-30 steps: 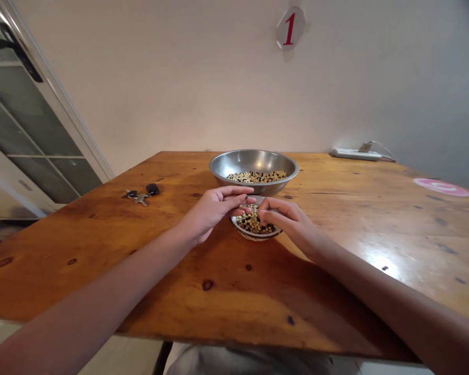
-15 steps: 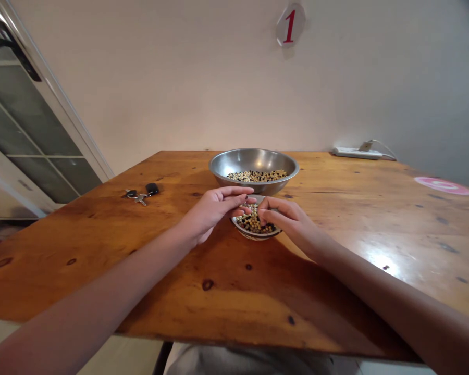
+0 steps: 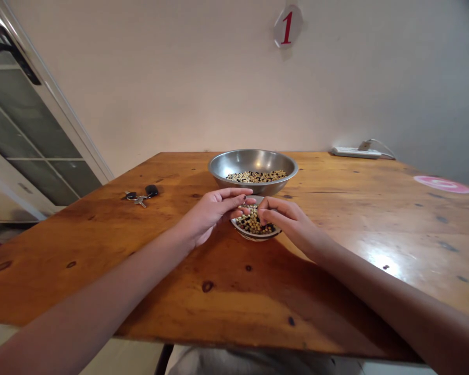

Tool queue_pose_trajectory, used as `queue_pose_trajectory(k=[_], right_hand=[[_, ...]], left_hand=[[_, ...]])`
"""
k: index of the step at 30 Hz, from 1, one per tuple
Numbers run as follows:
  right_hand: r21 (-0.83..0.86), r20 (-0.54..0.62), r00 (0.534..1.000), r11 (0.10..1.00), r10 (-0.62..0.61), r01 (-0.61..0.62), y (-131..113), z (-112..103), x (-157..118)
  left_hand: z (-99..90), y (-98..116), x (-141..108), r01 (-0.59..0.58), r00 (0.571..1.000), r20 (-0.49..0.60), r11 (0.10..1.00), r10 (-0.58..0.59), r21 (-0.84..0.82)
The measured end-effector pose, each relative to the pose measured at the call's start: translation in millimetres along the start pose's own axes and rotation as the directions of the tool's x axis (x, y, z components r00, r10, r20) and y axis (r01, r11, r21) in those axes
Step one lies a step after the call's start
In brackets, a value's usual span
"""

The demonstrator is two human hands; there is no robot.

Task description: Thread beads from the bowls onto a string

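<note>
Two hands (image 3: 213,209) half-curled, grip unclear, partly hiding small bowl (image 3: 257,238); metal bowl (image 3: 254,159) behind.

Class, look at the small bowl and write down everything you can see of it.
The small bowl is round, with a pale inside and dark marks on its outer wall; its material is unclear. It stands upright on the table, just nearer than the metal basin, holding pale and black beans. Both hands reach over it, hiding part of its rim.
</note>
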State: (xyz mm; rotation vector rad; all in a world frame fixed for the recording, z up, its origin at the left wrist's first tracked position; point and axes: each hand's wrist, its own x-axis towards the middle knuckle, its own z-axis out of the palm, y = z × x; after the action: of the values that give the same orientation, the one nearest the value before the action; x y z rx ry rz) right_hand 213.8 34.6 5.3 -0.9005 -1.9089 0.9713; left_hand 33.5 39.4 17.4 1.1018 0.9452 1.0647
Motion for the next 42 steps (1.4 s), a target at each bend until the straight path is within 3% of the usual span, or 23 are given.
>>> queue_pose_trajectory(k=[10,17,20,25,37,42], right_hand=[[-0.034,-0.003,1.000,0.999,-0.025,0.025,2,0,0],[-0.255,0.002,0.999,0.966,-0.046,0.045,0,2,2],[-0.302,0.005,0.999,0.952,-0.053,0.052,2,2,2],[-0.300,0.015,0.994,0.948,-0.105,0.104,3,2,2],[-0.168,-0.021,0.993,0.980,-0.116,0.111,5,2,3],[-0.079,-0.070,0.994,0.994,-0.084,0.079,9,2,3]], left_hand=[[0.8,0,0,-0.006,1.000,-0.003,1.000,0.006,0.015],[0.4,-4,0,-0.161,0.986,0.060,0.970,0.152,0.181],[0.4,-3,-1,-0.175,0.985,0.044,0.959,0.170,0.224],[0.4,2,-2,-0.096,0.995,-0.020,0.989,0.099,0.109],[-4.9,6,-1,0.002,0.997,0.071,0.977,0.013,-0.211],[-6.2,6,0,0.006,0.999,0.034,0.989,-0.001,-0.147]])
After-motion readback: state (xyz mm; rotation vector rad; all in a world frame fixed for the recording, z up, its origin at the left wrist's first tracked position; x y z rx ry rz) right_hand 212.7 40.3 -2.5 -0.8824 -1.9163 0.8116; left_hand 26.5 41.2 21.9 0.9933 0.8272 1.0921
